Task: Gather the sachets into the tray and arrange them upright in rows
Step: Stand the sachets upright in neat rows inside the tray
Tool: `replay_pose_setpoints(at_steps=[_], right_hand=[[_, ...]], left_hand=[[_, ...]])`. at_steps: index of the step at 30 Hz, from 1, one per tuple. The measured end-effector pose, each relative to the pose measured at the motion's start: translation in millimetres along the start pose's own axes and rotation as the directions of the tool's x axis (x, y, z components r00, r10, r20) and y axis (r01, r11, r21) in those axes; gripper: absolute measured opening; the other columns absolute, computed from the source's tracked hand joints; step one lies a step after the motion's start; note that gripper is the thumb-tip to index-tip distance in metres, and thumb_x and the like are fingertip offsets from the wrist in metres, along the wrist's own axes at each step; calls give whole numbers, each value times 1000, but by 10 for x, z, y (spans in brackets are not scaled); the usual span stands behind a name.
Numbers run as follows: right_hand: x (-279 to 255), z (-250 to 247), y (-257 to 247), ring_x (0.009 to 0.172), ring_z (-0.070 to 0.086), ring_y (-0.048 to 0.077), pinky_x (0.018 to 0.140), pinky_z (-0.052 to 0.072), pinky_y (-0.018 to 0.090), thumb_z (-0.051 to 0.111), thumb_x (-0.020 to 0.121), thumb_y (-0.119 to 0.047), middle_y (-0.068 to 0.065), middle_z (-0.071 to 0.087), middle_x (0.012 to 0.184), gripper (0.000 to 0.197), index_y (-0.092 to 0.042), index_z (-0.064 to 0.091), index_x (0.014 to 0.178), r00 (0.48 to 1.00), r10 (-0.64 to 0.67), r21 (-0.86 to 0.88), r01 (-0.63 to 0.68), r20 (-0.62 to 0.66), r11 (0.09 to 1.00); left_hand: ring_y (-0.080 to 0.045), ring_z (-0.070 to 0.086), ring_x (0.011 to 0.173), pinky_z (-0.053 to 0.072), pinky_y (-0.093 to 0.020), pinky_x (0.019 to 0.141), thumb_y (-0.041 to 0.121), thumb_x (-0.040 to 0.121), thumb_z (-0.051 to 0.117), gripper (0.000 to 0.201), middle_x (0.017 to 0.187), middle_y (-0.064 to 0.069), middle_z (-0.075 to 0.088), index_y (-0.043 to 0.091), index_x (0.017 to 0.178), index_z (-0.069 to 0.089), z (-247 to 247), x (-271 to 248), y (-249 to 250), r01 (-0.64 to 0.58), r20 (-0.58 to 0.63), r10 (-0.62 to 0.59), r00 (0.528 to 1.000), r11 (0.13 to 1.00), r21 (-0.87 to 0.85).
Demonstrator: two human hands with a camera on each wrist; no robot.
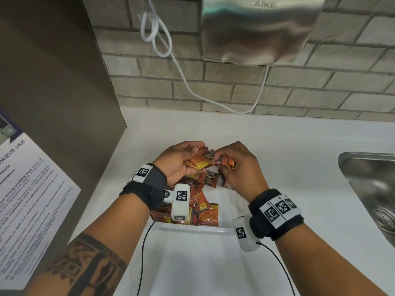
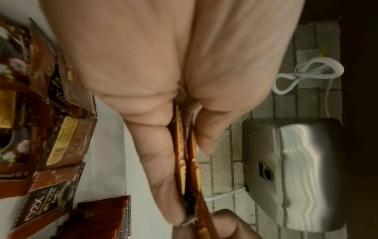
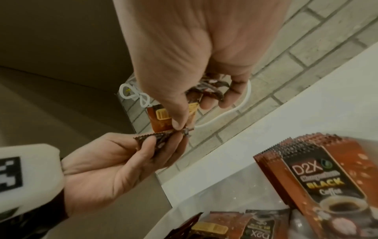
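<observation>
A: How is the step in hand best done?

B: It is judged that a small bundle is being squared up above the tray [image 1: 210,229] before it is set down. The sachets [image 1: 199,162] should be aligned edge to edge while they are held in the air, all faces turned one way, and only then lowered on their short edge against a wall or an existing row. If they are released loosely, it is likely that they will be tipped flat, since they are thin and slippery.

A: How are the hands placed?

B: The left hand [image 1: 178,164] is curled round a few sachets, which are pinched between thumb and fingers [image 2: 163,169]. The right hand [image 1: 236,167] is closed as well: a corner of that same bundle is nipped by its thumb and forefinger, and a further sachet or two are kept tucked under its other fingers [image 3: 231,95].

A: And where do the sachets lie relative to the hands?

B: The held bundle is bridged between both hands, above the far end of the tray. The rest are heaped in the tray below and towards the wrists, mostly flat and crossed. One upright stack [image 3: 319,171] is seen leaning in the tray in the right wrist view. The tray itself is stood on the white counter [image 1: 277,146], with a steel sink [image 1: 372,189] well to the right.
</observation>
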State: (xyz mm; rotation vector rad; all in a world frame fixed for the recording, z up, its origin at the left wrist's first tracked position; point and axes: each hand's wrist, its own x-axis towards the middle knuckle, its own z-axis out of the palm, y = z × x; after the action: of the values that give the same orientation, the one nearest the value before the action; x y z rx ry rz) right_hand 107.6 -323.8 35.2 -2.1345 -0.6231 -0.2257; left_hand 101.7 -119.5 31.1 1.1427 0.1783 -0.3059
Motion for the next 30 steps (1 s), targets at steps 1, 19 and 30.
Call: replay_pose_setpoints(at_steps=[1,19,30], right_hand=[[-10,13,22,86,57,-3,75,43,6,74,73,11,-5,56,97,36,-19,74,93,1000,-4,-2,4,-4,1000],[129,-166,2,104,72,32,92,58,47,75,84,0,12,74,113,49,-13,62,129,778,346,445,-597,525,668],[87,-84,-22,93,68,47,81,56,59,84,81,-15,18,73,103,38,-13,65,113,834,397,423,-541,384,727]], left_hand=[[-28,73,92,63,-44,78,4,101,52,31,115,-19,68,3,131,58,-2,4,-1,-11,5,11,1000,1000,16],[-23,73,91,62,-37,66,6,83,79,42,107,-3,74,23,121,70,76,-44,84,-126,74,105,992,910,395],[-27,74,80,58,-28,53,8,80,81,36,105,-14,75,10,115,73,136,-48,-5,-147,-12,161,987,929,340]])
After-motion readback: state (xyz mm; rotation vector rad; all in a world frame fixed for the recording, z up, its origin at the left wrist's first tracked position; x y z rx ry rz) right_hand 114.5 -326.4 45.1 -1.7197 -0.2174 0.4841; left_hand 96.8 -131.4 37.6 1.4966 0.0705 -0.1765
